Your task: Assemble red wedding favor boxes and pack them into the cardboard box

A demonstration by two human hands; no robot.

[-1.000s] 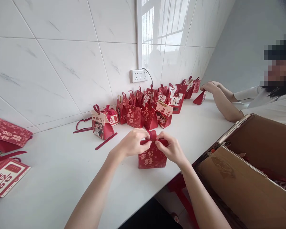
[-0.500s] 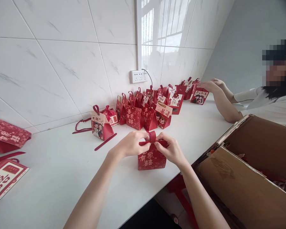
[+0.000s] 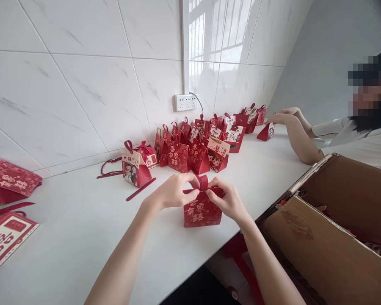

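In front of me a red gift box point(image 3: 202, 212) with pale Chinese characters stands upright on the white table point(image 3: 92, 237). A dark red ribbon point(image 3: 204, 181) forms a loop at its top edge. My left hand point(image 3: 178, 190) pinches the ribbon and the box's top from the left, thumb in front. From the right, my right hand point(image 3: 226, 195) grips the same top edge, its thumb and fingers closed close to the loop. The ribbon's lower part is hidden behind my fingers.
Several finished-looking red boxes point(image 3: 178, 154) stand along the tiled wall. A loose ribbon strip point(image 3: 141, 189) lies at left, beside a bridal-print box point(image 3: 135, 169). Boxes point(image 3: 6, 237) sit at far left. Open cardboard cartons point(image 3: 307, 224) flank the right edge; a co-worker's hands point(image 3: 282, 116) hold another box.
My hands stay at the top of the box, with only slight finger movement on the left. The co-worker's box has been turned and now shows its side.
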